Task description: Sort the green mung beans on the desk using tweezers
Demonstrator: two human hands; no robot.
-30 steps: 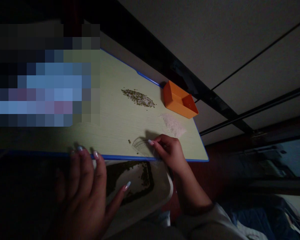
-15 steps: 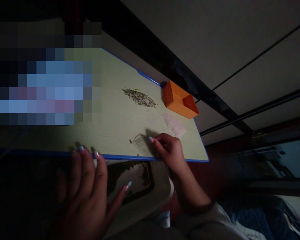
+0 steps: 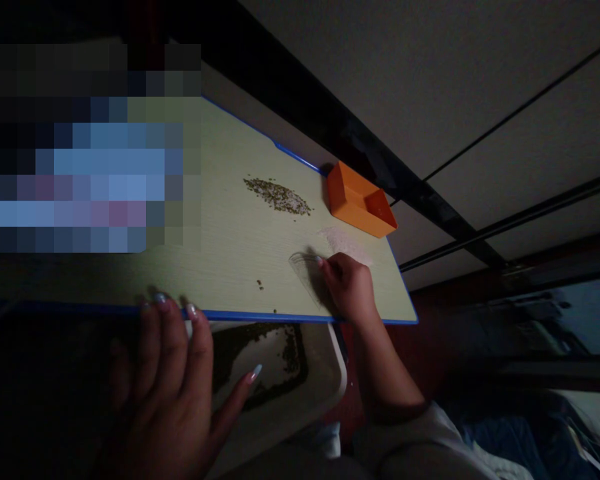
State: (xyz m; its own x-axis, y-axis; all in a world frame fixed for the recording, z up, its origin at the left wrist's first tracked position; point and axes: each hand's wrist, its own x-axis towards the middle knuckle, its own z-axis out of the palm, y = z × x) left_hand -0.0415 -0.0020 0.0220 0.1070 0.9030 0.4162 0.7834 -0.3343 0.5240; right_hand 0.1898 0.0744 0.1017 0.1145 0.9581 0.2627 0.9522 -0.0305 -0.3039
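Since half a second ago the right hand (image 3: pixel 349 287) has slid away from the near edge of the table (image 3: pixel 230 240) and up toward the far right, carrying its clear plastic scraper (image 3: pixel 306 270) along; the few green grains (image 3: pixel 260 285) it worked beside now lie apart from it, to its left. The left hand (image 3: pixel 177 380) has not shifted.

That right hand pinches the scraper between thumb and fingertips, curled tightly, the clear blade standing on the tabletop and fanning out to the hand's left. Just beyond the hand, touching or nearly touching its knuckles, lies the pale white heap (image 3: pixel 343 241), partly hidden by the fingers. The heap's long axis runs from upper left to lower right, roughly in line with the table's right edge, and it lies up and right of the blade, so the right hand is much the nearer of the two.

The left hand is spread flat, fingers apart, holding nothing; its painted nails lap over the blue front edge of the table. Under that edge, between the hands, a white tray (image 3: pixel 325 393) holds a dark band of green grains.

Farther back, a long heap of mixed green and pale grains (image 3: pixel 278 196) lies left of an orange box (image 3: pixel 361 200) at the far corner.
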